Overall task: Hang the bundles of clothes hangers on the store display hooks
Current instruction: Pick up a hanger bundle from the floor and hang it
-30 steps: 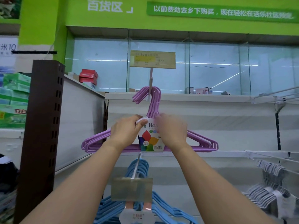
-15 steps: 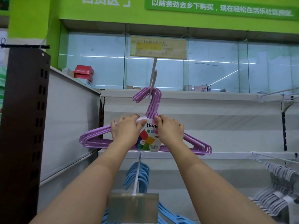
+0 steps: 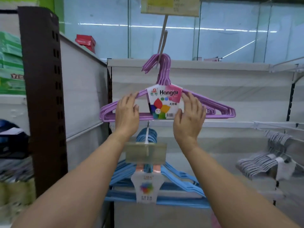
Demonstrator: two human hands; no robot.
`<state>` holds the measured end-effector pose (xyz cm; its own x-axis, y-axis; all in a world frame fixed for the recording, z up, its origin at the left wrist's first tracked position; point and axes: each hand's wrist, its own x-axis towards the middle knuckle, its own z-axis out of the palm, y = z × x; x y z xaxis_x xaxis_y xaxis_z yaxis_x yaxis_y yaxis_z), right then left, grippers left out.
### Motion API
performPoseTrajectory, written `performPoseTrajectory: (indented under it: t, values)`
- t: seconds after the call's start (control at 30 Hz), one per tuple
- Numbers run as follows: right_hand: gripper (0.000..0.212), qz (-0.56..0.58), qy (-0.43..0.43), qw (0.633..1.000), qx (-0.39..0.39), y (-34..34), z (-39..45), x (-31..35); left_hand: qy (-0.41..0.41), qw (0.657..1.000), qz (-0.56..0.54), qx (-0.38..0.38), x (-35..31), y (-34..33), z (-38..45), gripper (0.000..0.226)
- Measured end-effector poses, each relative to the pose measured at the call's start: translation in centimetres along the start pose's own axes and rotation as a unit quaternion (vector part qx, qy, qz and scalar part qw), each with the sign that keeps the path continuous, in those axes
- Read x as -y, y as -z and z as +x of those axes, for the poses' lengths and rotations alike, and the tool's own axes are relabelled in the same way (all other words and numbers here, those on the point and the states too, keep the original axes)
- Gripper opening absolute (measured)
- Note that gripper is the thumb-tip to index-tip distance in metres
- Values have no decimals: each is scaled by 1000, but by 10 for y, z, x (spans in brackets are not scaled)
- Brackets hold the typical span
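Purple bundle hangs on hook, frame centre. Left hand and right hand flank label, fingers relaxed, gripping nothing. Blue bundle below.

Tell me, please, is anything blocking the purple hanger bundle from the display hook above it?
Nothing visible is. The purple hanger bundle already has its hooks looped over the display hook. The left hand and right hand rest against its sides, fingers relaxed.

The purple hanger bundle, banded by a white "Hanger" label, hangs upright by its hooks from the upper display hook, above a blue hanger bundle on a lower hook.
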<state>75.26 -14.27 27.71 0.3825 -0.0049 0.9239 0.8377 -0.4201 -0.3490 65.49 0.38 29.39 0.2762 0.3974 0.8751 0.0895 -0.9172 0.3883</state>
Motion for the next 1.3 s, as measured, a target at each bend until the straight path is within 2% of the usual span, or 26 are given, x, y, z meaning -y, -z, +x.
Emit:
performPoseTrajectory:
  t: [0.07,0.2,0.27,0.33,0.37,0.43,0.5,0.57,0.63,0.77,0.97,1.13,1.3]
  values:
    - [50,34,-30,999,-30,1,-27,-10,43,998,-26,-49,3,3,-21,45]
    - [52,50,-35,997,52,0,-70,-24,127,987,-27,-93,16,4,-72,39]
    - [52,46,-48,995,72,0,-86,-26,179,980,-5,-80,21,3,-99,32]
    - [52,44,-67,989,123,1,-101,-28,234,972,9,2,25,-1,-119,21]
    - [49,38,-75,982,169,1,-110,-29,245,967,20,58,28,-3,-127,22]
    - [44,11,-80,960,269,-2,-125,-35,232,960,37,150,39,-10,-138,31]
    - [50,-3,-79,930,358,-7,-137,-38,210,949,48,232,49,-15,-145,48]
    - [57,-3,-79,904,419,-15,-147,-41,184,930,84,308,57,-20,-150,62]
    - [59,5,-88,886,455,-22,-155,-46,174,914,113,348,65,-25,-152,66]
    - [57,0,-108,872,477,-34,-159,-57,178,903,137,367,72,-39,-157,63]
    - [49,12,-134,877,462,-49,-153,-64,165,930,152,293,75,-52,-162,56]
    - [44,3,-160,862,481,-60,-144,-66,187,921,167,297,71,-58,-151,55]
    - [48,-8,-182,867,464,-64,-142,-68,208,917,185,285,72,-66,-152,58]
